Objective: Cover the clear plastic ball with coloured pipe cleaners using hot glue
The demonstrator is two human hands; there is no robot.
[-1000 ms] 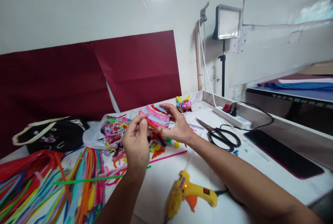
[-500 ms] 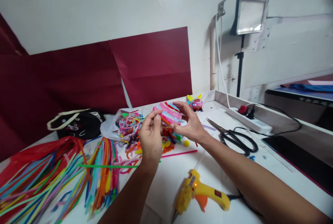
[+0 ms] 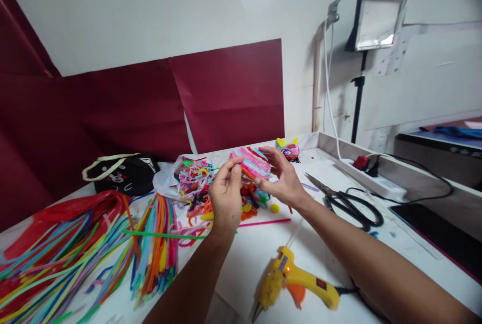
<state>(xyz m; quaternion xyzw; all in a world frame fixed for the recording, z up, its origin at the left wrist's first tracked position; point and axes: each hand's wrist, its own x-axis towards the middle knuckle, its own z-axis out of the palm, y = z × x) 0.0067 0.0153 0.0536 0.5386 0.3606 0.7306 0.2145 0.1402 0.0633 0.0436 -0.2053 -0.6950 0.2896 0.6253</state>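
Note:
Between my two hands, raised above the table, is a striped craft piece (image 3: pixel 250 162) covered in rows of pink, red, light blue and orange pipe cleaner. My left hand (image 3: pixel 226 191) pinches its left edge between thumb and fingers. Around its right side curl the fingers of my right hand (image 3: pixel 282 176), with the thumb at the lower edge. Below the piece lies a heap of cut pipe cleaner bits (image 3: pixel 250 198). A yellow hot glue gun (image 3: pixel 293 279) with a lit orange light rests nearer to me.
Long pipe cleaners (image 3: pixel 154 243) spread over the left side, some on a red bag (image 3: pixel 68 213). Black scissors (image 3: pixel 346 203), a power strip (image 3: pixel 371 178) and a dark tablet-like slab (image 3: pixel 440 238) lie right. Behind stand a black pouch (image 3: pixel 124 176) and a horned pipe-cleaner figure (image 3: pixel 289 150).
The whole view has shifted, so everything appears a little farther right. Both hands keep their hold on the striped piece, with hardly any change in grip.

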